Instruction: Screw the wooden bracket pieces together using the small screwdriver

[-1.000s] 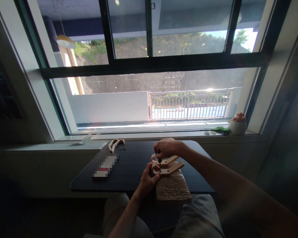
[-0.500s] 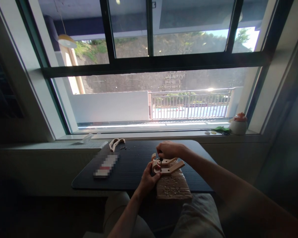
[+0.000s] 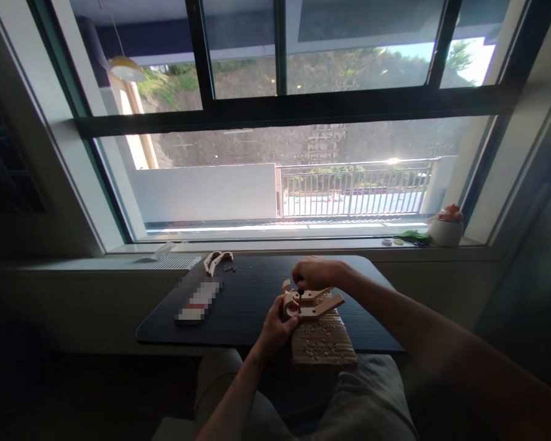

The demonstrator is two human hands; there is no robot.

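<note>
My right hand (image 3: 315, 273) is closed round the handle of a small dark screwdriver (image 3: 300, 298), whose tip points straight down into a pale curved wooden piece (image 3: 313, 304). My left hand (image 3: 274, 327) grips the near left end of that wooden piece and steadies it. The piece lies on a tan wooden board (image 3: 322, 343) dotted with small holes or pegs, at the near edge of a dark table (image 3: 252, 300).
A flat blurred packet (image 3: 198, 301) lies on the table's left part. Another curved wooden part (image 3: 217, 260) and a few loose screws (image 3: 230, 268) sit at the far left edge. On the windowsill at right stands a white pot with an orange lid (image 3: 445, 226).
Both hands keep their hold on the screwdriver and the wooden piece. The view has shifted slightly; the hands have barely moved.
</note>
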